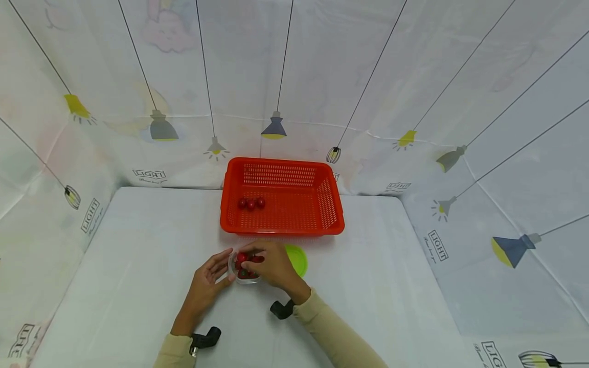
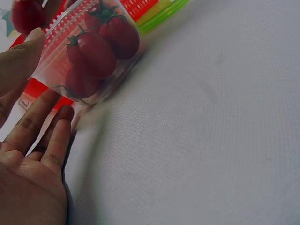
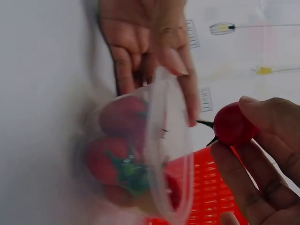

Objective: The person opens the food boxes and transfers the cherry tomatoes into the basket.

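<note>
A clear plastic cup [image 1: 245, 278] with several cherry tomatoes [image 2: 91, 54] stands on the white table in front of a red basket [image 1: 281, 225]. My left hand [image 1: 209, 278] rests against the cup's left side with fairly straight fingers [image 2: 33, 122], its thumb at the rim. My right hand [image 1: 275, 266] is over the cup's mouth. It pinches one stemmed cherry tomato [image 3: 232, 124] between thumb and fingertips, just above the rim. In the right wrist view the cup [image 3: 164, 154] is blurred. Three more tomatoes [image 1: 250, 203] lie in the basket.
A green lid [image 1: 298, 259] lies flat on the table just right of the cup, partly behind my right hand. The basket stands close behind both hands. A printed white cloth wall [image 1: 414, 102] encloses the table on three sides.
</note>
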{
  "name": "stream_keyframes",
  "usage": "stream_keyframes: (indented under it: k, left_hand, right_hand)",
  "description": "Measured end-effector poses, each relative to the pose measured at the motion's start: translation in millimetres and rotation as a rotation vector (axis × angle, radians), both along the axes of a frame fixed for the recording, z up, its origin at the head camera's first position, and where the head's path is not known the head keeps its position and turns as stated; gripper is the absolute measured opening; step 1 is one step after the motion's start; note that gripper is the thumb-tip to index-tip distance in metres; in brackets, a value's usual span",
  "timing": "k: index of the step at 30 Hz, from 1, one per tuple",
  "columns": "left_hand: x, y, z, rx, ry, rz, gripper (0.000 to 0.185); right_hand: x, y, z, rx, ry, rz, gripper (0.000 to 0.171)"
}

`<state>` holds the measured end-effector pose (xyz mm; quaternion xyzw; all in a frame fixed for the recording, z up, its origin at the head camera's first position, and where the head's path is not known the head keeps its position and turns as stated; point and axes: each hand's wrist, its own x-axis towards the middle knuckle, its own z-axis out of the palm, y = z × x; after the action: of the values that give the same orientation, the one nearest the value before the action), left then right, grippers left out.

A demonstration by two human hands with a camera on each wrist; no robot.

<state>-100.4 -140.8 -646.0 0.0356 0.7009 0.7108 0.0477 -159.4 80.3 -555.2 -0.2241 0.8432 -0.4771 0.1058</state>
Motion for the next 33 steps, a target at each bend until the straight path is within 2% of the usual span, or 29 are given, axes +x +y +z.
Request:
stream_keyframes:
  k: [9, 15, 26, 33]
  left_hand:
    - [-0.8, -0.7, -0.1, 0.002, -0.009, 0.001, 0.067]
    - [-2.4, -0.8, -0.8, 0.008, 0.013, -0.001, 0.066]
    - [-1.8, -1.4, -2.0, -0.004, 0.032, -0.007, 0.067]
    - [-1.1, -1.2, -1.3, 0.015, 0.03, -0.013, 0.067]
  right_hand:
    - [-3.7, 11.4, 33.5, -0.015, 0.031, -0.029, 0.03]
    - [-14.3, 20.0, 47.8, -0.061, 0.056, -0.029, 0.032]
    - [-53.5, 29.4, 64.0, -0.096, 0.102, -0.061, 0.03]
    - [-76.4, 33.8, 68.6, -0.118, 0.089, -0.073, 0.031]
